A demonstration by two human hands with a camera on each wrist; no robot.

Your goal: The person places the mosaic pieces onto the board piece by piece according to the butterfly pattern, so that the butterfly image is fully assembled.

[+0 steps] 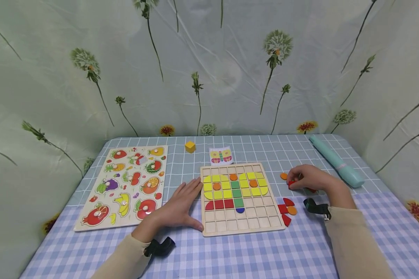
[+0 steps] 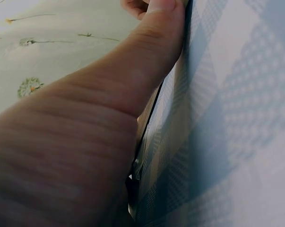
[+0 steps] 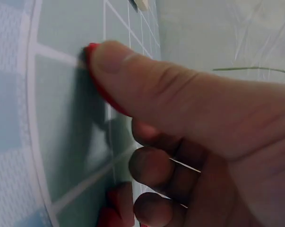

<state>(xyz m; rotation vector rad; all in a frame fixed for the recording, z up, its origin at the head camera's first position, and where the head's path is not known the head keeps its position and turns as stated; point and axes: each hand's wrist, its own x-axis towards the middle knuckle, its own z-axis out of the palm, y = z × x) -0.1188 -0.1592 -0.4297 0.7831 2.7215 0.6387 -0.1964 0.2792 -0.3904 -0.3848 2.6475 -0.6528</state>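
Observation:
A square wooden grid board [image 1: 244,229] lies mid-table, holding yellow, green, orange, red and blue pieces. My left hand [image 1: 177,207] rests along its left edge, fingers straight and thumb at the lower corner. In the left wrist view, the left hand [image 2: 109,85] shows mostly wrist and thumb. Right of the board, my right hand [image 1: 308,177] pinches a red piece [image 3: 96,75] between thumb and fingers, just above the cloth. The thumb covers much of that piece. More red pieces [image 3: 121,203] lie beneath the curled fingers in the right wrist view.
Loose red pieces [image 1: 288,202] and an orange disc [image 1: 292,210] lie by the board's right edge; another orange disc [image 1: 283,176] sits higher. A butterfly picture card [image 1: 221,155] and yellow cube [image 1: 190,147] are behind. A fruit puzzle [image 1: 116,225] lies left, a turquoise case [image 1: 336,161] right.

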